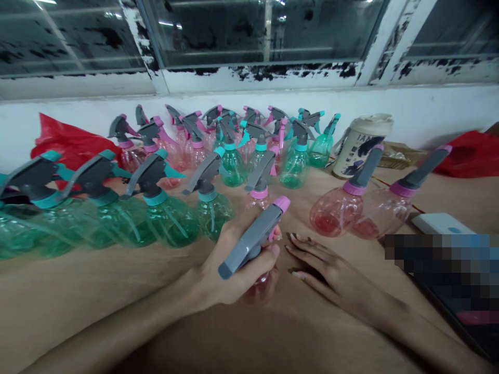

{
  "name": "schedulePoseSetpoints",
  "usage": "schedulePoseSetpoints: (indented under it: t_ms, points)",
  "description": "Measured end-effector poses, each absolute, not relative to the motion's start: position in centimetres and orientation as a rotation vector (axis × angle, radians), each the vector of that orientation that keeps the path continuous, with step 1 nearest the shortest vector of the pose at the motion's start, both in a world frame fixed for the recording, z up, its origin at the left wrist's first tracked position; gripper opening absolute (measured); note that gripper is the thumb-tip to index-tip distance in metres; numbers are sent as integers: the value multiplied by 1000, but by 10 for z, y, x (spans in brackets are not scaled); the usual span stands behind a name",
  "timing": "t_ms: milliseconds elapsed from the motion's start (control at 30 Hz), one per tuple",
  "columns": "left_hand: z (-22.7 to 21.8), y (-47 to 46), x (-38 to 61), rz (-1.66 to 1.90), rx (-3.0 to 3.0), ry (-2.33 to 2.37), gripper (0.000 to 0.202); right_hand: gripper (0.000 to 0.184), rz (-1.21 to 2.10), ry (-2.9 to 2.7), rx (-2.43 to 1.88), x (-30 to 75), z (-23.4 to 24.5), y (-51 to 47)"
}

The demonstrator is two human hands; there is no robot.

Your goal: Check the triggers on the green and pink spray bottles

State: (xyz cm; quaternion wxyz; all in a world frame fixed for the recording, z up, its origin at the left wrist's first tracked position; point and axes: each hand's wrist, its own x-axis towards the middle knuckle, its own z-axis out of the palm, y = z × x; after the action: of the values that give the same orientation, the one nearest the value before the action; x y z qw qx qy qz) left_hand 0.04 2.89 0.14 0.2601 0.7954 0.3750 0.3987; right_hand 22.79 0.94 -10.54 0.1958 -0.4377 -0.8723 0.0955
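My left hand (226,283) is wrapped round the neck of a spray bottle (259,236) with a grey head, pink nozzle and pink body. The bottle stands on the table, its lower part showing below my fingers. My right hand (333,270) lies palm down to the right of it, fingers stretched out and holding nothing. Just beyond my left hand stands another pink spray bottle (259,194). On the left is a row of green spray bottles (171,221). Two pink spray bottles (337,210) lean over beyond my right hand.
More pink and green spray bottles (232,163) crowd the back by the wall. A printed cup (360,148) stands at back right. Red plastic bags (72,143) lie at both sides. At right are a small white box (444,224) and a dark, partly blurred-out device (448,296).
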Motion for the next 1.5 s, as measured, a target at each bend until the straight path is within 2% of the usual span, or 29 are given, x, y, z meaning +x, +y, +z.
schedulePoseSetpoints:
  t_ms: [167, 467, 900, 1033, 1167, 1300, 1500]
  points:
    - [3, 29, 1, 1024, 2190, 936, 7, 53, 271, -2434, -1212, 228, -106, 9]
    - [-6, 30, 3, 1124, 2223, 930, 31, 52, 276, -2472, -1234, 229, -105, 9]
    - [-12, 29, 5, 1095, 2211, 991, 41, 52, 285, -2427, -1196, 230, -106, 10]
    - [-11, 26, 7, 1074, 2087, 939, 38, 53, 286, -2427, -1197, 229, -104, 9]
    - [-7, 25, 8, 1078, 2046, 951, 26, 52, 296, -2453, -1209, 229, -102, 9]
    - [-3, 25, 7, 1060, 2057, 928, 28, 49, 308, -2442, -1225, 229, -100, 9]
    - [2, 26, 9, 1027, 2024, 952, 16, 53, 327, -2455, -1220, 232, -99, 8]
